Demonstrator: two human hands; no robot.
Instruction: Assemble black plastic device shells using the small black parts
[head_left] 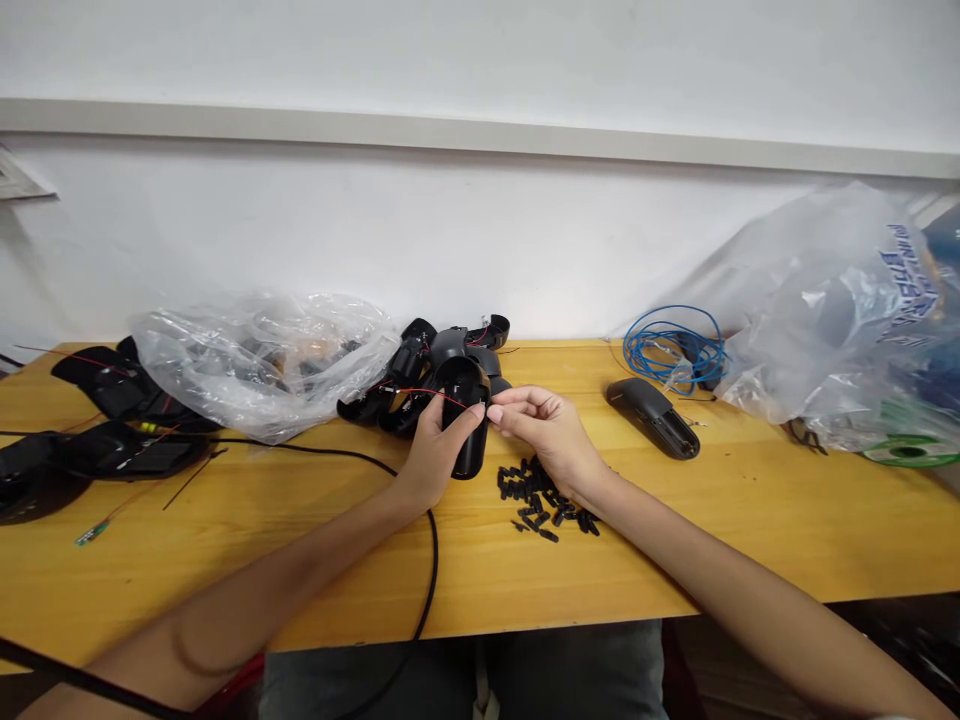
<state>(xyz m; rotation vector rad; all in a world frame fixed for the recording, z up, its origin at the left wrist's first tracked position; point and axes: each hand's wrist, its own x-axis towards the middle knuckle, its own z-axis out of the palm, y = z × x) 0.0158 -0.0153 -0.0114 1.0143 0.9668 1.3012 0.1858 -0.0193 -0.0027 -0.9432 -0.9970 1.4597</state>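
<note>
A glossy black, curved plastic housing (469, 455) stands tilted between my hands, its hollow side facing up. My left hand (431, 460) grips it from the left, thumb laid across the inside. A thin red wire (412, 390) runs from the left into the housing. At the right rim, my right hand (551, 435) is closed in a pinch, fingertips touching or very near the edge; whatever is in the pinch is too small to make out. Below my right hand lies a pile of small black plastic pieces (536, 495), partly hidden by the hand.
More black housings with wires (412, 345) lie behind. Clear plastic bags stand left (270, 360) and right (832, 320). A blue cable coil (671, 345) and a dark housing (652, 415) lie right. Black cable (330, 450) crosses the wooden table (735, 540). Wired housings (127, 450) lie left.
</note>
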